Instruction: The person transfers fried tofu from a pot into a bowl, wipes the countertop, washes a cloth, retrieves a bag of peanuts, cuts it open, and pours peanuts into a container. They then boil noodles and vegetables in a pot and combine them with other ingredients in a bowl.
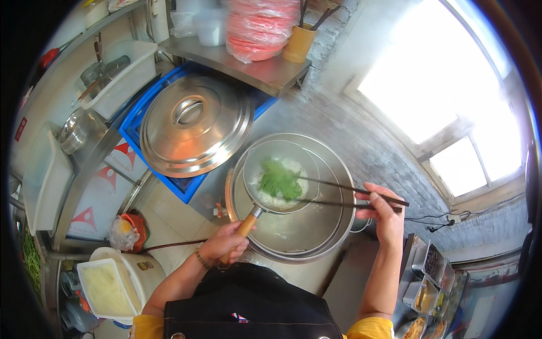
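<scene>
My left hand (229, 244) grips the wooden handle of a round mesh strainer (254, 154). The strainer is over the far part of a large metal pot (271, 237) holding cloudy liquid. In its basket lie pale noodles (290, 166) with chopped leafy greens (277, 182) on top. My right hand (383, 209) holds a pair of long dark chopsticks (351, 186), slightly spread. Their tips reach the right side of the greens and noodles; whether they pinch anything cannot be seen.
A steel lid (216, 140) rests on a blue crate (197, 186) beside the pot. Above it, a metal shelf (254, 80) bears wrapped pink bowls (262, 29) and a chopstick holder (299, 44). Metal ingredient trays (421, 292) stand lower right; a white tub (106, 288) is lower left.
</scene>
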Demonstrator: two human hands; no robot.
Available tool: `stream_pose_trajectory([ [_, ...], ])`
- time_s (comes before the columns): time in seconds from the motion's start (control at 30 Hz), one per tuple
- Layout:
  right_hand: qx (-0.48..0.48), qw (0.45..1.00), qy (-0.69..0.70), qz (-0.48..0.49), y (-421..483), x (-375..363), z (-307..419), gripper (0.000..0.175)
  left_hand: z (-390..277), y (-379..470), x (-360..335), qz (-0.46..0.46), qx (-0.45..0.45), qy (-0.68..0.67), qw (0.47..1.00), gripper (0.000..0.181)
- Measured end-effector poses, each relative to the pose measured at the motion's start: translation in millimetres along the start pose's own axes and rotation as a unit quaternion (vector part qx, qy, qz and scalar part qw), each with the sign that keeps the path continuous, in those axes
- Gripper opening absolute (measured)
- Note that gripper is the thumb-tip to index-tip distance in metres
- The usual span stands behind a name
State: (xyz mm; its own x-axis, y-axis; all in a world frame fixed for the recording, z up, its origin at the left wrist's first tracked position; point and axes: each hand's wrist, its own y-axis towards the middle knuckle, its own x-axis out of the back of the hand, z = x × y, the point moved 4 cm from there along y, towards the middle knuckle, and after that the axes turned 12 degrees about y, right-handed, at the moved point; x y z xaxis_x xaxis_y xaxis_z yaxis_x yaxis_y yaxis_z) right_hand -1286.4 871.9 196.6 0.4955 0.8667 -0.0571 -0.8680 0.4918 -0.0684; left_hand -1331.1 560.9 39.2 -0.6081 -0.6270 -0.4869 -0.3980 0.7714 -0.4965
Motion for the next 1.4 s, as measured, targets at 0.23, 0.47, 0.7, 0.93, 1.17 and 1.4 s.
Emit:
stream_pose_trajectory([
  [0.23,0.106,0.994,0.011,0.010,3,-8,32,0.020,-13,-21,8,-0.042,-0.017,0.024,0.999,0.045],
  [0.47,0.143,0.988,0.052,0.021,16,-19,47,0.016,5,-39,24,-0.069,-0.030,-0.021,0.997,0.045],
  [0.7,0.333,0.935,0.093,-0.083,105,-51,103,0.023,35,-74,41,-0.099,0.001,-0.036,0.994,0.044],
  [0.93,0.363,0.926,0.091,-0.048,229,-124,139,0.019,25,-112,36,-0.138,-0.030,-0.059,0.988,0.043],
  [1.17,0.244,0.940,-0.198,-0.131,318,-173,148,0.021,11,-129,69,-0.156,-0.022,-0.018,0.987,0.048],
  [1.4,0.251,0.948,-0.081,-0.179,343,-177,106,0.032,-3,-136,106,-0.159,-0.025,-0.053,0.986,0.049],
])
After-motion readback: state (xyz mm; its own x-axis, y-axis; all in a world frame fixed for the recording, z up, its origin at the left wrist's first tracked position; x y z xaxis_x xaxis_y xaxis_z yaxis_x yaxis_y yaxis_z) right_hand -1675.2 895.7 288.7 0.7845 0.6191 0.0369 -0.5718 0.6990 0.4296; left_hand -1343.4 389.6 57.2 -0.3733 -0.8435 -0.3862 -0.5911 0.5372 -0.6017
